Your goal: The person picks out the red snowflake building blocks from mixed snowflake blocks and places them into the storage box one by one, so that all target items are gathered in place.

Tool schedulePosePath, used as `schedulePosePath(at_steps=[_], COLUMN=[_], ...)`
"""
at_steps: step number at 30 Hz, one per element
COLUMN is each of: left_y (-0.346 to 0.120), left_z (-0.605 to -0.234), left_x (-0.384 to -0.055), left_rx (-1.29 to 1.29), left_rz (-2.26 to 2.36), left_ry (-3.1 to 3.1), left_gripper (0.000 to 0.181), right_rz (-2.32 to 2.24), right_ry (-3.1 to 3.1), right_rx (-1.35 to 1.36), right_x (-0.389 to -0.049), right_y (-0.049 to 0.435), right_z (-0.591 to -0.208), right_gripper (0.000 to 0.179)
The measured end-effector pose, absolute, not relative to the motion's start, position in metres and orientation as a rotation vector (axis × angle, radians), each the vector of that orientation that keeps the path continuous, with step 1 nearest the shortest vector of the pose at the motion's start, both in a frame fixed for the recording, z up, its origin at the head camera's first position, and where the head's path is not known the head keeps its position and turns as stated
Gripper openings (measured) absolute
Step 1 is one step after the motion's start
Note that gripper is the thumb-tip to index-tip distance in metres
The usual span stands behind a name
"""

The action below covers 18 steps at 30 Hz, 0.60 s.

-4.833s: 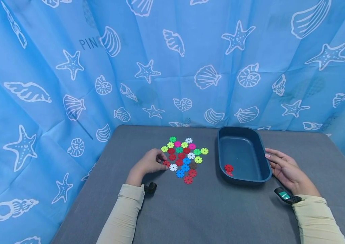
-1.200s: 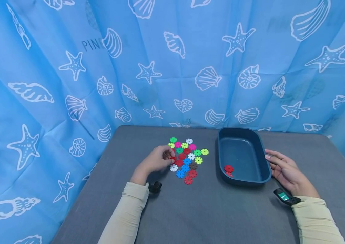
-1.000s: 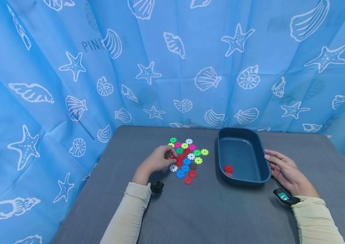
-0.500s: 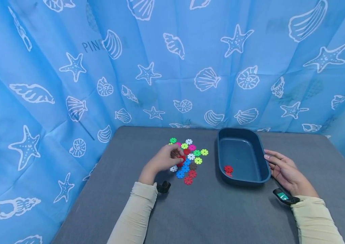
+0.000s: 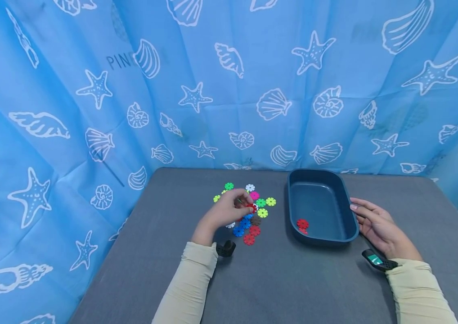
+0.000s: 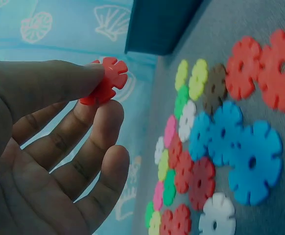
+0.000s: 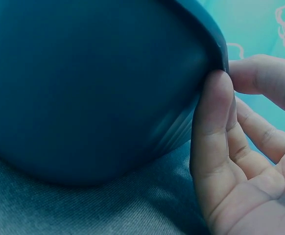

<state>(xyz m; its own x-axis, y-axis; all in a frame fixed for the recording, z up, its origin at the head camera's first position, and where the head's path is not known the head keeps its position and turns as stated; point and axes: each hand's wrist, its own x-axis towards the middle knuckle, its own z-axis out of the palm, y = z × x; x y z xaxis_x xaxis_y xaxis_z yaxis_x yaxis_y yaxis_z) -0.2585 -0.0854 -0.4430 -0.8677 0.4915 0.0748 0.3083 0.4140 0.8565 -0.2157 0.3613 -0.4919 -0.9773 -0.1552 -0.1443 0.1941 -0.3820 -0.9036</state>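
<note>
My left hand (image 5: 229, 208) is raised over the scattered pile and pinches red plastic interlocking discs (image 6: 112, 73) between thumb and fingertips; at least two overlap there. Notched flower-shaped discs in several colours lie below it, among them blue discs (image 6: 255, 161), a brown disc (image 6: 215, 88) and red discs (image 5: 249, 239). Part of the pile is hidden behind the hand in the head view. To the right stands a dark blue plastic bin (image 5: 322, 240). My right hand (image 5: 383, 229) holds its right rim with thumb and fingertips. Red discs (image 5: 303, 223) lie in its near left corner.
The grey cloth-covered table (image 5: 273, 283) runs back to a blue curtain (image 5: 229, 112) with shell and starfish prints. Yellow-green discs (image 5: 271, 201) lie at the pile's right side, between it and the bin.
The left hand has moved rightward from the pile's left edge across it, picking up red discs on the way, and has now lifted. The right hand and the bin stay in place.
</note>
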Motion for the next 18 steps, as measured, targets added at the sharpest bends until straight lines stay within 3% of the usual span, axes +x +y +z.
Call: schedulePosePath(at_steps=[18], left_y=[-0.06], left_z=[-0.437], left_x=[-0.256], left_rx=[0.661], left_rz=[1.691], left_ry=[2.445], left_gripper=[0.014], right_rz=[-2.465], right_ry=[1.579], right_rx=[0.038], right_x=[-0.217], right_y=[0.36], right_z=[-0.492], right_gripper=[0.025])
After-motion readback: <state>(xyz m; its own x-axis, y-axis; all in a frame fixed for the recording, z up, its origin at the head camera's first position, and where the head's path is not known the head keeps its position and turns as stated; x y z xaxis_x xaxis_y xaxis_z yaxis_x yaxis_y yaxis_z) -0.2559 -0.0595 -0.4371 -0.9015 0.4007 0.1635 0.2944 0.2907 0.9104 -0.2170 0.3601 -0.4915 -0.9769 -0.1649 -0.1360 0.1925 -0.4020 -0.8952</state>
